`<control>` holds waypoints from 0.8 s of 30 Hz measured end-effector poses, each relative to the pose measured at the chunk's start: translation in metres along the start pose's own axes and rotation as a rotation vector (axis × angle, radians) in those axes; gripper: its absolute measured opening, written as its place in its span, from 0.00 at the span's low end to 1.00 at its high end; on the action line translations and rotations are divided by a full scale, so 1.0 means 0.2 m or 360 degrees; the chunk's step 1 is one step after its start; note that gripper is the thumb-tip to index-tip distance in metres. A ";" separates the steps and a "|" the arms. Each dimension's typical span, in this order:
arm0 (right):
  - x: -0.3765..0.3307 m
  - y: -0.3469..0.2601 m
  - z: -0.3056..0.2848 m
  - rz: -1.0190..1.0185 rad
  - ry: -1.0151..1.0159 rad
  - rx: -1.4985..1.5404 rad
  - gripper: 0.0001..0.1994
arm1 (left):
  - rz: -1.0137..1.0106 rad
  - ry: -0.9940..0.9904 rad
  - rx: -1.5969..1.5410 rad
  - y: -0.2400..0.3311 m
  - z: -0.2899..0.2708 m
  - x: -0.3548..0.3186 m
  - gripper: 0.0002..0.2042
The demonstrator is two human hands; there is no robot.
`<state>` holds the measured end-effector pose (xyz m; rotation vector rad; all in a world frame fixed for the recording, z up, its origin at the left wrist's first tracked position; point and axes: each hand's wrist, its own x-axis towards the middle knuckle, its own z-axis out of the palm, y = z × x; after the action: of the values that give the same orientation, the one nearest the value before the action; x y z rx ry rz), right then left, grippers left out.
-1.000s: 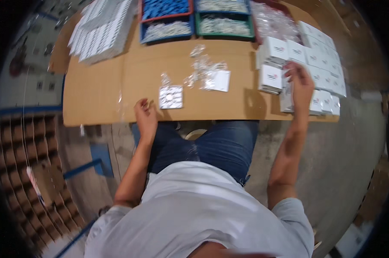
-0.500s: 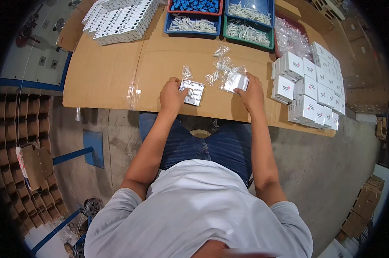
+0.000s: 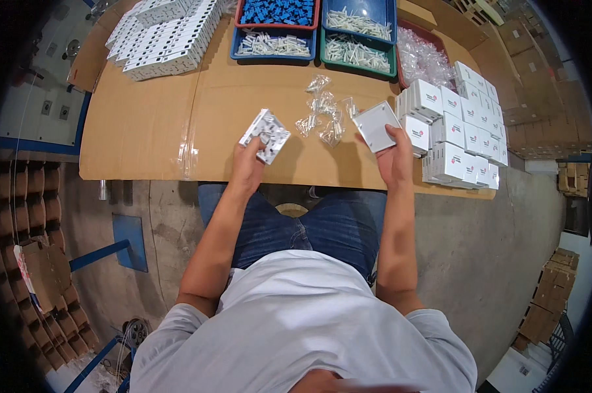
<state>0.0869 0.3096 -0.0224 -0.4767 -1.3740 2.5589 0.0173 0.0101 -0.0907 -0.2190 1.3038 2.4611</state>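
Note:
My left hand [image 3: 247, 167] is closed round a square white plate [image 3: 276, 137] with grey and dark fittings on its face, thumb on top, tilted above the table's near part. Something shiny lies on that face, perhaps a clear bag; I cannot tell. To the right, my right hand [image 3: 397, 157] grips a plain square white plate [image 3: 373, 126] with small holes near its edge. Its thumb presses the corner and the other fingers are mostly behind. Between the hands lie several small clear bags [image 3: 322, 103] of white plugs on the cardboard.
Cardboard [image 3: 132, 124] covers the table. White boxed units [image 3: 463, 128] are stacked at the right, white switch-like units [image 3: 168, 46] at the back left. Behind stand a red tray of blue pieces [image 3: 276, 12], blue [image 3: 273, 60] and green [image 3: 358, 67] trays of white plugs, and clear bags [image 3: 424, 56].
Both plates have been lifted off the cardboard and tilted, and my hands have moved apart. The single small bag beside the left plate no longer lies at its former spot.

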 end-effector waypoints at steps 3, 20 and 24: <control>-0.09 -0.04 0.17 0.0243 -0.0298 0.0127 0.31 | -0.0198 -0.0290 -0.0179 0.03 0.15 -0.06 0.24; -0.12 0.06 0.32 -0.0075 -0.0914 -0.0403 0.41 | -0.0903 -0.0646 -0.0439 0.13 0.22 -0.12 0.38; -0.20 0.02 0.47 -0.0511 -0.1087 -0.1505 0.40 | -0.0833 -0.0467 -0.0268 0.14 0.30 -0.18 0.39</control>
<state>0.0896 0.2225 0.0297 0.5414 -2.5995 1.7115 0.0409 0.0365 -0.0247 -0.2004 0.7938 2.0555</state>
